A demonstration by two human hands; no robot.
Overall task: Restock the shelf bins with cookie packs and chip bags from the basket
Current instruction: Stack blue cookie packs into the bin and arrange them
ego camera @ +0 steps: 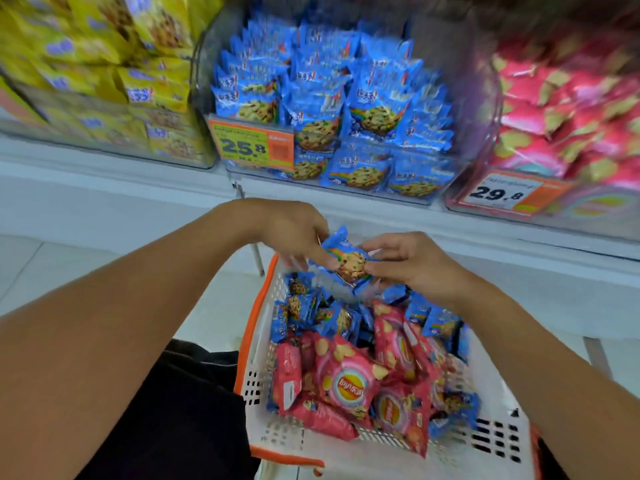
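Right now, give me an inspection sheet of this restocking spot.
Surface: white shelf ledge carrying clear bins.
Job's things: white plastic basket with orange rim holds blue cookie packs and pink chip bags; middle bin of blue packs, right bin of pink bags.
Clutter: left bin of yellow packs; price tags 25.8, 29.8.
Grippers: left hand and right hand pinch one blue cookie pack.
Cables: nothing seen.
Surroundings: white tiled floor.
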